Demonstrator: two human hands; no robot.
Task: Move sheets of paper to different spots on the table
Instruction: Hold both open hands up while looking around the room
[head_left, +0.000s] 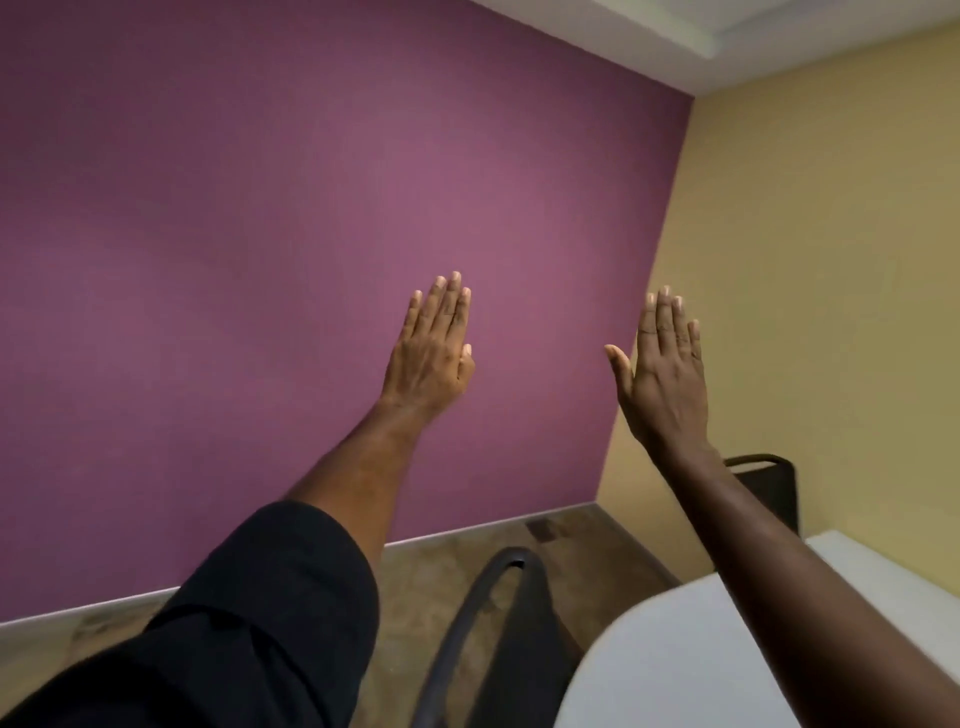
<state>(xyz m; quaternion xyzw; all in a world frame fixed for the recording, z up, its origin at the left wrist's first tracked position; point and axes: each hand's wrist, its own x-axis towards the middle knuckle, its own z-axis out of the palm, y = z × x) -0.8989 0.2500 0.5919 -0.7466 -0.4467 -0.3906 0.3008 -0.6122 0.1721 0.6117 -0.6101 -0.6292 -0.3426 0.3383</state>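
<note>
Both hands, left hand and right hand, fingers straight, above table.

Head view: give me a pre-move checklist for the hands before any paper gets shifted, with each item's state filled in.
1. Left hand free: ok, fingers straight, holding nothing.
2. Right hand free: ok, fingers straight, thumb spread, holding nothing.
3. Hands over the table: not ok, both are raised in front of the purple wall, above and beyond the table's corner.
4. Sheets of paper located: cannot tell, none shows on the small part of the white table in view.
5. Camera aimed at the work surface: not ok, mostly walls and floor fill the picture.
6. Chair beside the table: ok, it stands apart from both hands.
</note>
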